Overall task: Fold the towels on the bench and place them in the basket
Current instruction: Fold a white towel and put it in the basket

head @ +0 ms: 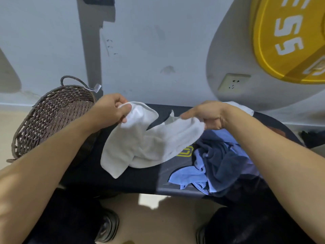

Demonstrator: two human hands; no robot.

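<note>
- Two hands on the white towel (149,140): left hand (112,110) pinches one corner, right hand (207,117) grips the other, held above the bench (140,178).
- We should spread wide, pull the edge taut, match corners before folding.
- Basket (52,117) sits just left.

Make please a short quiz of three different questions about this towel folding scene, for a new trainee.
1. True or false: both hands grip the white towel.
2. Where does the wicker basket stand? A) left of the bench B) on the blue towels C) under the bench
3. Fill in: the unfolded pile at the right is coloured ____.

Key:
1. True: left hand and right hand each hold an edge.
2. A
3. blue
</note>
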